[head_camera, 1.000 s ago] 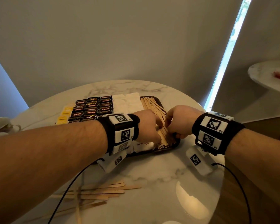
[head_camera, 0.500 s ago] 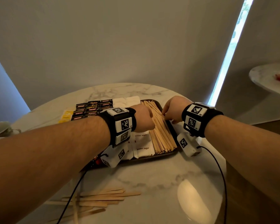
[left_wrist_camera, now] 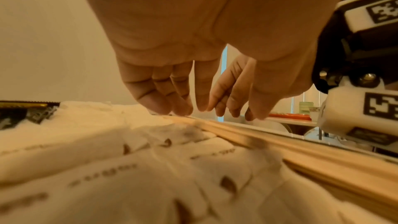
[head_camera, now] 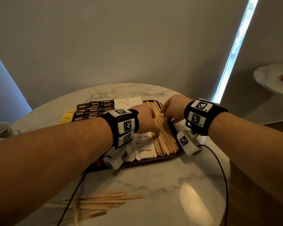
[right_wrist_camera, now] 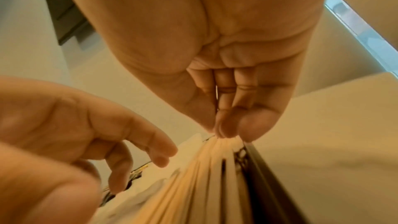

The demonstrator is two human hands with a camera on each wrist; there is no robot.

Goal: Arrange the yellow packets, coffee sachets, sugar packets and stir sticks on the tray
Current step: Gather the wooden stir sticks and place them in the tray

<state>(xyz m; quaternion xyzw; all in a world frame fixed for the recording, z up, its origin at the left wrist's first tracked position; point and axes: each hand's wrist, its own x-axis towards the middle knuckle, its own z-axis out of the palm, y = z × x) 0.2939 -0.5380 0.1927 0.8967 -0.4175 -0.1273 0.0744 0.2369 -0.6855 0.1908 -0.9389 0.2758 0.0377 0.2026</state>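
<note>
My right hand (head_camera: 173, 110) and left hand (head_camera: 145, 119), fingers straight, apparently press the stir sticks (head_camera: 163, 136) between them to square the stack.

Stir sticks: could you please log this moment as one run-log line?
left hand: open, beside stir sticks | right hand: fingertips on sticks | tray: loaded | loose sticks: on table

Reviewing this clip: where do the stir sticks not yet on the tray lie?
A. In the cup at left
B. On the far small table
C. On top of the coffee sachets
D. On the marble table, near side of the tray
D: the loose stir sticks lie on the marble table, nearer the camera than the tray.
</note>
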